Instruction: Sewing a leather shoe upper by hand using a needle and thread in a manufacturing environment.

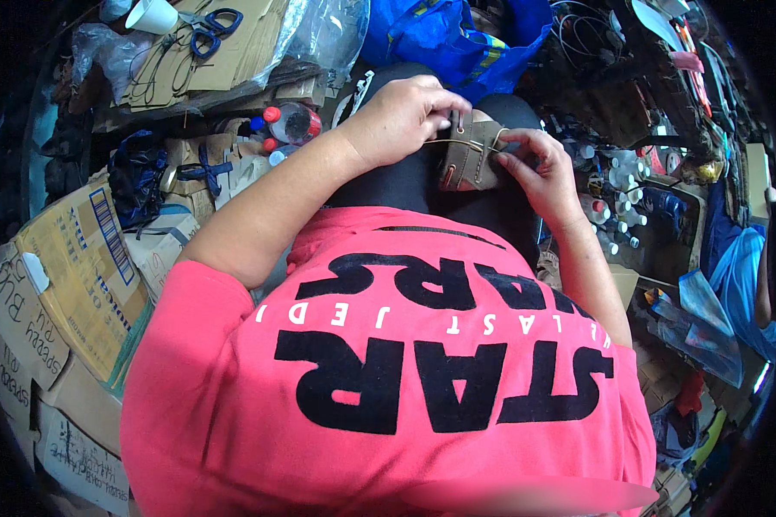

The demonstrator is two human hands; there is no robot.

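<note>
A brown leather shoe upper point(472, 157) with eyelets and pale stitching rests over my dark-trousered lap. A thin tan lace point(462, 143) crosses it and runs toward both hands. At its upper left, my left hand point(414, 119) has its fingers curled together by the lace; their tips are partly hidden. On the other side, my right hand point(539, 171) pinches the lace at the edge of the upper, thumb close to the stitching.
Blue-handled scissors point(207, 39) and a white cup point(153, 15) lie on flat cardboard at the upper left. Ahead is a blue bag point(457, 47). Capped bottles point(293, 126) stand left, more small bottles point(616, 194) right. Cardboard boxes point(82, 276) are stacked at far left.
</note>
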